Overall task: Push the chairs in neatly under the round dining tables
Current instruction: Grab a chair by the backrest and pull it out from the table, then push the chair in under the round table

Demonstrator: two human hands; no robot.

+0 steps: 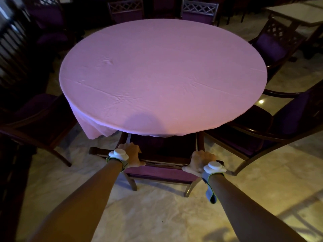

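A round dining table (pixel 162 72) covered with a pink cloth fills the middle of the view. Right in front of me stands a dark wooden chair (pixel 162 173) with a purple cushion, its seat partly under the table's near edge. My left hand (pixel 132 154) is closed on the left end of the chair's top rail. My right hand (pixel 201 161) grips the right end of the same rail. Both wrists wear white sensors on straps.
Another chair (pixel 258 133) stands angled at the near right, and one (pixel 33 117) sits at the near left, both away from the table edge. More chairs (pixel 199 13) ring the far side. A second table (pixel 297 13) is at the far right. The floor is polished marble.
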